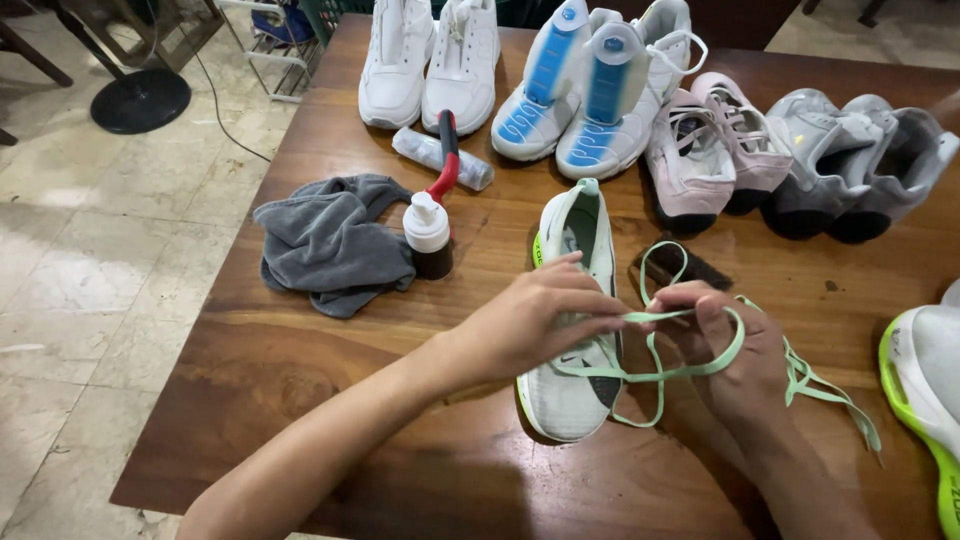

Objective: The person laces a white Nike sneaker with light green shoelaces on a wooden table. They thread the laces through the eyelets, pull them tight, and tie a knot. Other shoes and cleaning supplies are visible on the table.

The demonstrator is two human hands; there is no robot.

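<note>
Left hand [530, 325] and right hand [735, 350] both pinch the green lace [690, 370] taut above the shoe [575, 300]. Risk: slack tail right of the grip could snag or knot.

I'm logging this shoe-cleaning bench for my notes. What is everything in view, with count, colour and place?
white and lime sneaker: one, table centre, under the hands
mint green flat shoelace: one, looped between both hands
white sneakers: two, far edge, left
white and blue sneakers: two, far edge, centre
pink sneakers: two, far right
grey sneakers: two, far right corner
neon yellow soled shoe: one, right edge, cut off
grey crumpled cloth: one, left
dark pump bottle: one, beside cloth
red-handled brush: one, behind bottle
clear tube: one, under the brush
dark brush: one, behind right hand
brown wooden table: one
left hand: grip on lace
right hand: grip on lace
</note>
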